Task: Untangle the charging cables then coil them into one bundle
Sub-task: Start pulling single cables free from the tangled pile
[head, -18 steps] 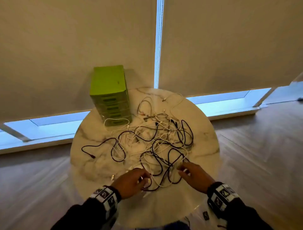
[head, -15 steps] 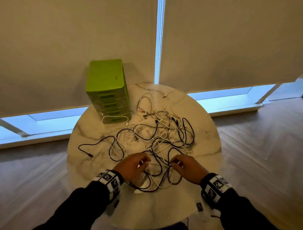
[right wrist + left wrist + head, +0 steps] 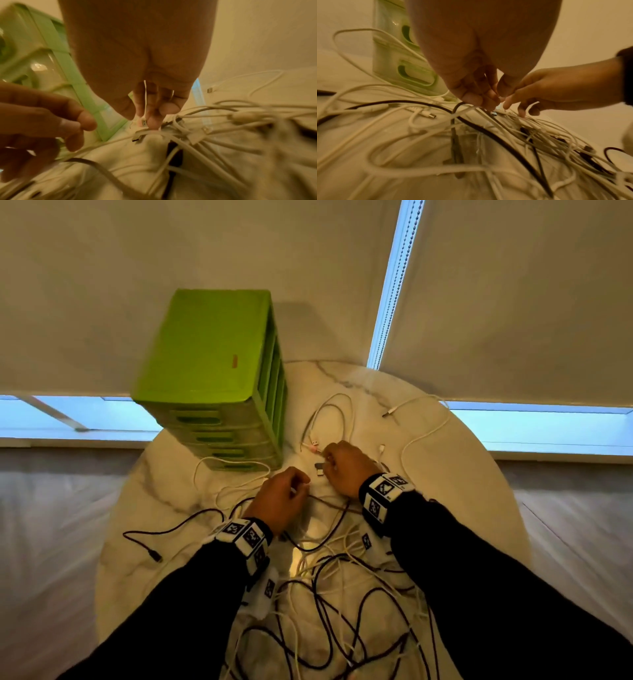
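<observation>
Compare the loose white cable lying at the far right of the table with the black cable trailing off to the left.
The white cable lies at the table's far right edge, its plug end pointing left; the black cable trails along the left edge, its plug pointing toward the near side. The white cable is pale against the marble, the black one stands out darkly. Both have a free end lying clear of the tangle, and neither hand touches them.

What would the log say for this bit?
cables: tangled on table | left hand: pinching cables | right hand: pinching thin white cable | bundle: not started
</observation>
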`<state>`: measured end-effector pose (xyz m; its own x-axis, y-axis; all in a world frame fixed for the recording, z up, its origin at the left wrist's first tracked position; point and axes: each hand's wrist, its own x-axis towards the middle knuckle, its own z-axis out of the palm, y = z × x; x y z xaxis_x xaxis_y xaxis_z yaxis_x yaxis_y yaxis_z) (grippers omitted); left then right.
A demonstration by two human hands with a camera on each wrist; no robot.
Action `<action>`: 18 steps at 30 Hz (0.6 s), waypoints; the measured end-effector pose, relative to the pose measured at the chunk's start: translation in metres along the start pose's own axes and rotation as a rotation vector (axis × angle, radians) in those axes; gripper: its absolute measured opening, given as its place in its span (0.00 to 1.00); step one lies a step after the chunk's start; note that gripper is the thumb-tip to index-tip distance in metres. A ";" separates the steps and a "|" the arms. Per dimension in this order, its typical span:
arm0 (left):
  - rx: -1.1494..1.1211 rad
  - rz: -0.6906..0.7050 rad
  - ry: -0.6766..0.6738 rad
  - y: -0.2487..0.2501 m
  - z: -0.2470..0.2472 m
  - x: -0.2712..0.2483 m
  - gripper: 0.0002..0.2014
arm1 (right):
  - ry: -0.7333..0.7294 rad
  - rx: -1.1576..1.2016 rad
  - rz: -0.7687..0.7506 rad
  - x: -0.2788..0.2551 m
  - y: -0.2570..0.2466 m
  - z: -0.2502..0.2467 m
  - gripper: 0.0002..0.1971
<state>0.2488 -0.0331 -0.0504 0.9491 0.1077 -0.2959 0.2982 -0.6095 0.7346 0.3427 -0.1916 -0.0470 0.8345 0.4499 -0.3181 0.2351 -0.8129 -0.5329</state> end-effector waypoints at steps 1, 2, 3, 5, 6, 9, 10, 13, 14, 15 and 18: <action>0.003 -0.010 -0.011 0.000 0.000 0.001 0.06 | 0.014 -0.019 0.014 0.013 0.000 0.002 0.17; 0.007 -0.018 -0.020 -0.001 0.000 0.003 0.06 | 0.024 -0.037 0.034 0.024 -0.001 0.004 0.17; 0.011 -0.030 -0.023 -0.001 -0.001 0.004 0.06 | 0.034 -0.056 0.046 0.034 -0.001 0.007 0.17; 0.004 -0.054 -0.013 -0.003 0.000 0.004 0.06 | 0.026 -0.104 0.042 0.044 -0.001 0.011 0.16; -0.008 -0.061 -0.007 -0.004 0.000 0.002 0.06 | 0.020 -0.119 0.028 0.045 -0.001 0.010 0.15; -0.027 -0.030 0.010 -0.009 0.000 0.000 0.04 | 0.116 -0.035 -0.035 0.038 -0.002 -0.002 0.12; -0.024 -0.010 0.015 -0.008 -0.001 0.001 0.06 | 0.168 0.032 -0.046 0.033 -0.003 -0.013 0.10; -0.053 0.047 0.047 0.001 -0.001 0.001 0.20 | 0.182 0.207 -0.117 0.006 -0.003 -0.047 0.07; -0.075 0.099 0.092 0.005 -0.002 -0.001 0.26 | 0.131 0.220 -0.158 -0.008 -0.006 -0.060 0.07; -0.076 0.173 0.145 0.013 -0.003 -0.004 0.30 | 0.076 0.223 -0.196 -0.025 -0.009 -0.072 0.07; -0.010 0.379 0.260 0.033 -0.009 -0.010 0.30 | -0.066 0.230 -0.286 -0.075 -0.021 -0.094 0.06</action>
<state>0.2505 -0.0477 -0.0177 0.9850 0.0733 0.1565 -0.0747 -0.6360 0.7680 0.3217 -0.2434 0.0620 0.7156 0.6758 -0.1766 0.3298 -0.5498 -0.7674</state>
